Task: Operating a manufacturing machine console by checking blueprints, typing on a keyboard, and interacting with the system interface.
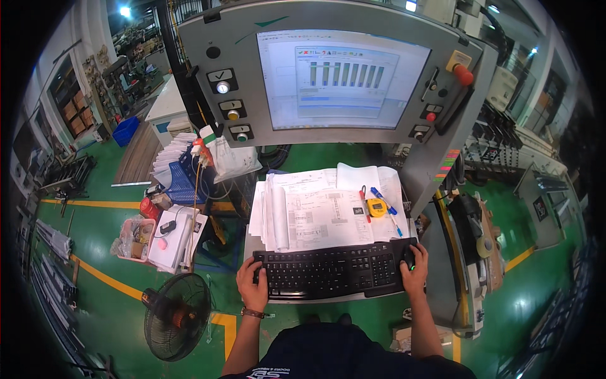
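Two hands rest at the ends of a black keyboard [328,271] that lies along the near edge of a small grey table [341,295]. The left hand [252,284] sits on the keyboard's left end with its fingers curled loosely over the keys, gripping nothing; a watch [252,312] is on that wrist. The right hand [413,268] is cupped over a black mouse [409,258] just beside the keyboard's right end, fingers bent down around it.

Behind the keyboard, sheets of printed paper [315,215] cover the rest of the table, some stacked and overlapping. On the papers to the right lie a yellow tape measure [377,207], a red pen [364,203] and a blue pen [383,201], close together.

Above the table stands a large grey control panel [208,25] with a lit screen [341,79] showing a bar chart, round buttons down its left side and a red knob [464,74] at the upper right.

The floor [101,252] is glossy green with yellow lines. A black fan [177,316] stands on it to the left, near a pink tray [136,240] of small items. Shelves and racks line the far walls of the workshop.
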Available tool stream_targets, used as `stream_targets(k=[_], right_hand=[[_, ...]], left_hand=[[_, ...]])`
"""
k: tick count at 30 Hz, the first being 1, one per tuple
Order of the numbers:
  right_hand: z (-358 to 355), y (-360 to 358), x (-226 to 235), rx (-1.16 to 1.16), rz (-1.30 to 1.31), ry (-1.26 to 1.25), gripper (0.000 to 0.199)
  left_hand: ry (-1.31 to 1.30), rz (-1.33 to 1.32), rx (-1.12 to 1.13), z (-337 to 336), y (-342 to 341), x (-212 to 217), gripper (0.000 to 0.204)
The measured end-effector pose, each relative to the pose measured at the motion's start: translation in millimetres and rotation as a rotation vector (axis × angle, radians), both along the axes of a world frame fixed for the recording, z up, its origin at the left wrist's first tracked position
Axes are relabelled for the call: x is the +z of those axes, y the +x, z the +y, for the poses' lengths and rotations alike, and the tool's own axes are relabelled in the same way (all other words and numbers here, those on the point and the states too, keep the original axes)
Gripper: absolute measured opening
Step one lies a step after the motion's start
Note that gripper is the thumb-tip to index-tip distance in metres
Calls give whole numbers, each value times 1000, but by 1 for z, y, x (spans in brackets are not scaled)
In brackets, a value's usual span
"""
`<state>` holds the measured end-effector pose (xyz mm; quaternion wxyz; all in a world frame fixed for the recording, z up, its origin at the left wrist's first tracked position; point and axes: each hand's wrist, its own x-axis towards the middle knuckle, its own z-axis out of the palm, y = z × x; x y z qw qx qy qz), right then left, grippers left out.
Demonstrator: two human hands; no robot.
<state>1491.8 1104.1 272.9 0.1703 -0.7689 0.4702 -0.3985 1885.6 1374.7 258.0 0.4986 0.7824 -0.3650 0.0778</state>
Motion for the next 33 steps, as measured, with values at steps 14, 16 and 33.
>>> stream_targets(k=[14, 16, 33], right_hand=[[0, -1, -1, -4, 9, -4, 59], [1, 0, 0, -1, 8, 1, 59], [1, 0, 0, -19, 20, 15, 59]], left_hand=[[3, 16, -3, 0, 0, -1, 21], [1, 20, -3, 0, 0, -1, 21], [14, 12, -2, 0, -1, 2, 20]])
